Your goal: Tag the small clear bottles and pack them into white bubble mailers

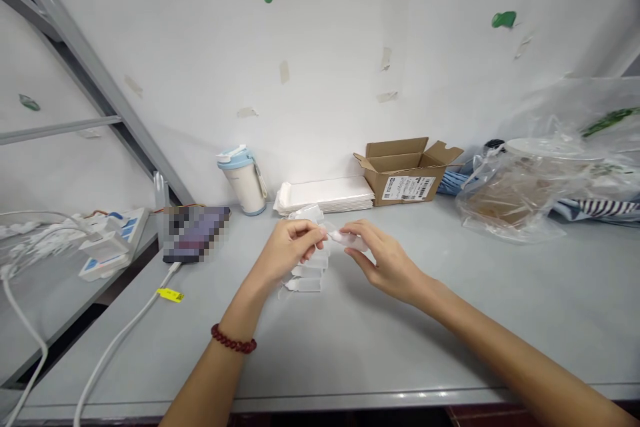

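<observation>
Head view has my left hand (287, 247) pinching the narrow end and my right hand (393, 265) grasping the body of a translucent plastic tube (354, 241) above the bench (380, 353), likely light, slick and squeezable, best held gently mid-body.

Wearing a bracelet

The left wrist (243, 320) is wearing a dark red bracelet (233, 339) of rounded segments; both forearms are showing bare.

A cup (243, 181) stands left of the box (407, 177); envelopes (325, 195) lie between them, mid-frame.
</observation>
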`<state>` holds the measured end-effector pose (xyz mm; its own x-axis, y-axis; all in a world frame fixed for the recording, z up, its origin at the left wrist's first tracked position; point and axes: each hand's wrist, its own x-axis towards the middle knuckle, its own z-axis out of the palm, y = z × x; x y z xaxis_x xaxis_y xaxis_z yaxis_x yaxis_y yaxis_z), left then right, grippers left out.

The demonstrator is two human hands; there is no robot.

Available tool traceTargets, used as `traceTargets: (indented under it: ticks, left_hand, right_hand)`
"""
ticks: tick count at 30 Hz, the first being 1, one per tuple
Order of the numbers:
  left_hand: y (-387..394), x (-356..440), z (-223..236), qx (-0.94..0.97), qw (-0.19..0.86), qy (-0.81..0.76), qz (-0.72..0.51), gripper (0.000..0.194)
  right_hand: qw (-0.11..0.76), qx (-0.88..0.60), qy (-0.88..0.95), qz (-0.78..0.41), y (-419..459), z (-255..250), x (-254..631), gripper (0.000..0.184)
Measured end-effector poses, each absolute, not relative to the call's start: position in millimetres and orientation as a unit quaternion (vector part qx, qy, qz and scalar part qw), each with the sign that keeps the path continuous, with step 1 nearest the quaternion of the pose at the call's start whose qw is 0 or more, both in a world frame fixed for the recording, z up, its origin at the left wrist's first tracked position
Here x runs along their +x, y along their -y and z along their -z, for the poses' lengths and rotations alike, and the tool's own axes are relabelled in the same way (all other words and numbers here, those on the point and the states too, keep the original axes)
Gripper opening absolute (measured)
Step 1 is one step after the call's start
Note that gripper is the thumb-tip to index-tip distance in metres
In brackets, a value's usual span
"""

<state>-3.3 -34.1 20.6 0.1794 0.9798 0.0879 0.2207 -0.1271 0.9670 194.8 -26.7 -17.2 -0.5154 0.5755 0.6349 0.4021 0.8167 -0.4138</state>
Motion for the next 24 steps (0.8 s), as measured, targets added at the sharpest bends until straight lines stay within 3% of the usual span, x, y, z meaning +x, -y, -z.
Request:
traceTargets:
  ticks: [5, 14, 24]
  left_hand:
    - [28, -32, -30, 0.597, 0.404, -0.526, -0.452, 0.026]
    - [24, -60, -28, 0.649, 0.444, -0.54, -0.301, 0.025]
    - [21, -71, -23, 0.647, 0.446, -0.566, -0.248, 0.028]
  right_hand:
    - [0.401, -0.317, 0.855, -0.092, 20, 18, 200, 0.026]
    - [0.387, -0.35, 0.848, -0.089, 11, 21, 206, 0.02]
    - [0.36, -0.369, 0.851, -0.103, 10, 23, 207, 0.019]
